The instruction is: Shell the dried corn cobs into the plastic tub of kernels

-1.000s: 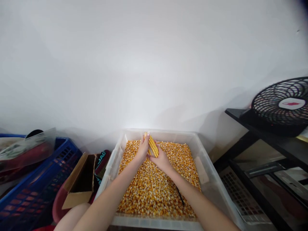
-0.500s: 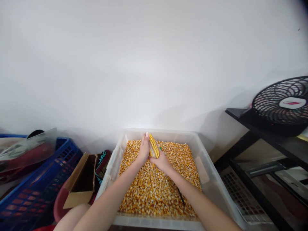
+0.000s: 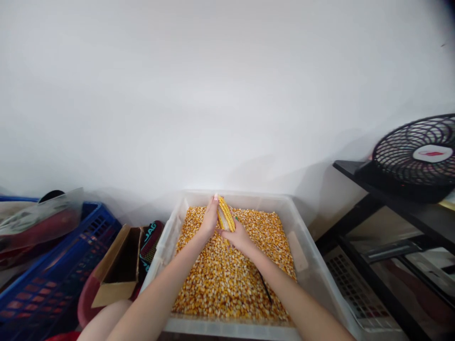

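Head view: left hand (image 3: 209, 219), right hand (image 3: 240, 235) fingers wrapped round corn cob (image 3: 226, 214) above kernel tub (image 3: 169, 239).

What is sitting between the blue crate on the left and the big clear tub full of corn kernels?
In the head view, an open cardboard box lies tipped between the blue crate and the clear tub, with a black item with teal lettering beside it.

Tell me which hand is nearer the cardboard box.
Left. The left hand is on the box's side of the corn cob, above the kernels; the cardboard box sits outside the tub, further left. The right hand holds the cob from the far side.
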The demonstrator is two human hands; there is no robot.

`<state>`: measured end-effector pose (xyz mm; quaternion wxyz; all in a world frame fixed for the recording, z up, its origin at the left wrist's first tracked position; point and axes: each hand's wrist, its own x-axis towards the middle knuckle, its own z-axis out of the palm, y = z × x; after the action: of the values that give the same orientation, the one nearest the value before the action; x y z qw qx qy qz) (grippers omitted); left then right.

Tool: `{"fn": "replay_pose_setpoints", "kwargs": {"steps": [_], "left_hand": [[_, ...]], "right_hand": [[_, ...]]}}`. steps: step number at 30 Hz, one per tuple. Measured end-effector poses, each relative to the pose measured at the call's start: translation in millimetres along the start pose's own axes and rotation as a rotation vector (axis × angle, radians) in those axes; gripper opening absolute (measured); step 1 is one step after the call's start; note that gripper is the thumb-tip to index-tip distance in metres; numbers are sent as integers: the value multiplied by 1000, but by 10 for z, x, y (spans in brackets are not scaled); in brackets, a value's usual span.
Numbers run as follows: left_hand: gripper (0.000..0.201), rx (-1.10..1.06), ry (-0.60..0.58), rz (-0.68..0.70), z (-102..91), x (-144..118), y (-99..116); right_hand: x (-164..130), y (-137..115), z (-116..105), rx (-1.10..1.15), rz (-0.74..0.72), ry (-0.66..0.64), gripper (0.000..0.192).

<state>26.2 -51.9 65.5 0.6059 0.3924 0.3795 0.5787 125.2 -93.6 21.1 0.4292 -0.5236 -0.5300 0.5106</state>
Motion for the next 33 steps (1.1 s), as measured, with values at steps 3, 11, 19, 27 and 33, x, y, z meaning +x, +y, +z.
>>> {"fn": "replay_pose_setpoints", "kwargs": {"steps": [3,11,19,27,33], "left_hand": [[42,-33,2,-58,-8,36,6],[38,107,-43,-21,-44,51,8],[32,246,-73,87,-87,17,-48],[44,-4,-187,-99,-85,54,16],[37,89,-116,-95,-58,23,61]], "right_hand": [[3,-8,-15,-2,16,-10,48],[60,71,-69,-27,-27,27,47],[23,10,-101,42,40,-40,48],[-7,-127,-161,95,82,-105,49],[-16,-136,-158,12,12,-79,53]]}}
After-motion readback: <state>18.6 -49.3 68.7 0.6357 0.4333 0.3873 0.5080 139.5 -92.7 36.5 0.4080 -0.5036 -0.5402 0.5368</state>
